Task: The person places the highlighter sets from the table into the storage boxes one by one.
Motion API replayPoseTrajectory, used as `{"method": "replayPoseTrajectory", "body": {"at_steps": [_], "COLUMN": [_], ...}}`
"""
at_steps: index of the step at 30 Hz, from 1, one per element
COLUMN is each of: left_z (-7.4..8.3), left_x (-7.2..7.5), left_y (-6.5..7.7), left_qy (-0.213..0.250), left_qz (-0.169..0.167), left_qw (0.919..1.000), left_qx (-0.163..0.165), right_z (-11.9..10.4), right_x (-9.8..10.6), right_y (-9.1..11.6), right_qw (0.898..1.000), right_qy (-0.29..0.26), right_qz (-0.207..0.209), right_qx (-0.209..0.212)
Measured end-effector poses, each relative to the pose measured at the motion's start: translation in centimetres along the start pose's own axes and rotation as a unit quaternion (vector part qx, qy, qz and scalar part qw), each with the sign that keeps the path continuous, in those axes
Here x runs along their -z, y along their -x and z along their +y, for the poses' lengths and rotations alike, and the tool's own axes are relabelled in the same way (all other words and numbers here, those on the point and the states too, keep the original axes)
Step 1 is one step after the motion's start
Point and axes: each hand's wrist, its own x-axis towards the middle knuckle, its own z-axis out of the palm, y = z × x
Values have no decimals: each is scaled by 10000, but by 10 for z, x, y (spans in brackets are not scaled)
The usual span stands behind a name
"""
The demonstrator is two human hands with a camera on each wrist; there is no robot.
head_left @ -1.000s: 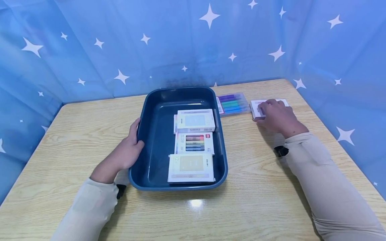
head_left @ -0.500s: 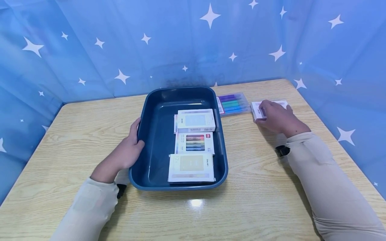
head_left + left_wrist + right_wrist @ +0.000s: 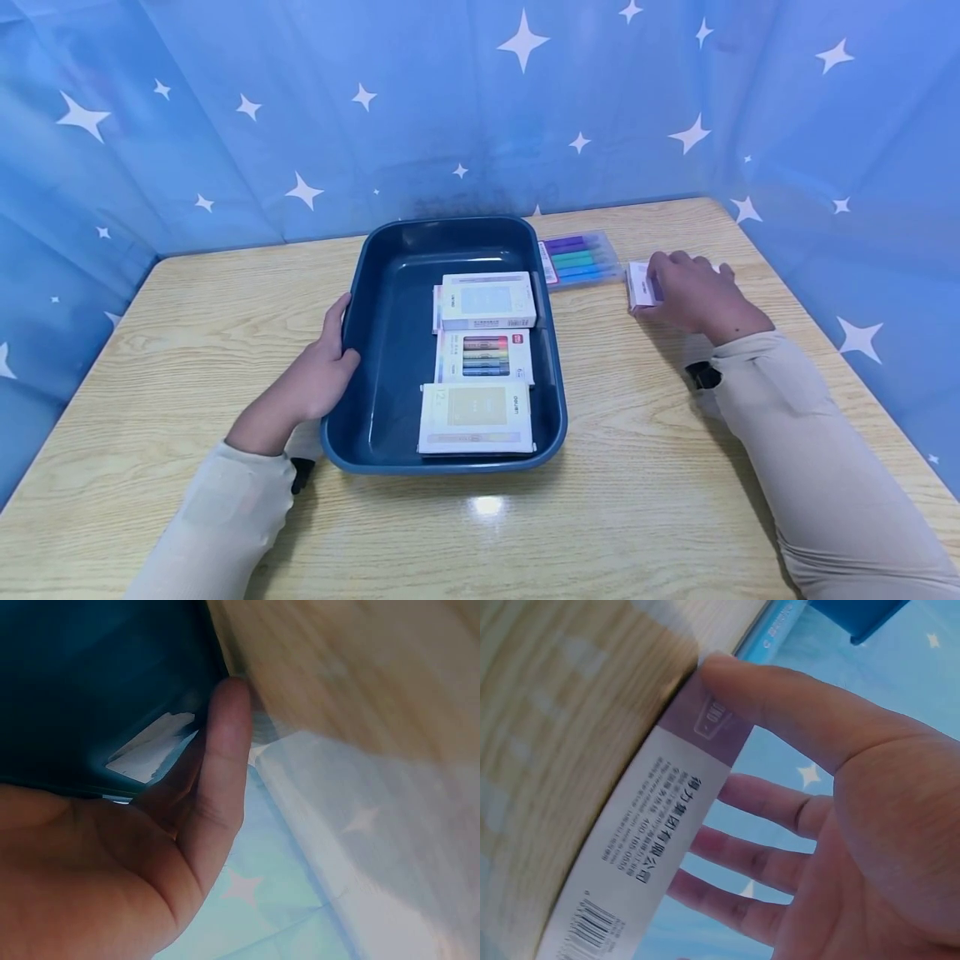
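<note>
My left hand [image 3: 318,379] rests against the left side of a dark blue tray [image 3: 442,469], its fingers along the outer wall. In the left wrist view one nearly straight finger [image 3: 226,750] touches that wall. At the far right of the table my right hand [image 3: 697,292] grips a small white-and-purple box [image 3: 639,285]. The right wrist view shows the thumb pressed on the near side of the box [image 3: 656,802], with several fingers reaching behind it. Most of the box's top is hidden under the hand. Its lower edge is at or close to the wood; contact cannot be judged.
Inside the tray, along its right side, lie a white box [image 3: 487,298], a windowed box of coloured sticks [image 3: 486,354] and a white-and-yellow box [image 3: 476,417]. A clear case of coloured pens [image 3: 581,257] lies right of the tray. A blue starred curtain [image 3: 420,108] hangs behind.
The box under my right hand has shifted slightly toward me, and its right part is now covered by the fingers. My left hand and the tray stay in place.
</note>
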Motion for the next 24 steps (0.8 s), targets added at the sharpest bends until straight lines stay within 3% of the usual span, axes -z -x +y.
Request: {"method": "replayPoseTrajectory", "body": {"at_steps": [24], "left_z": [0], "left_x": [0], "left_y": [0], "left_qy": [-15], "left_qz": [3], "left_qw": [10000], "left_qx": [35], "right_z": [-12], "right_x": [2], "right_y": [6], "right_qw": [9987], "right_qy": [491], "right_qz": [99], "right_qx": [59]}}
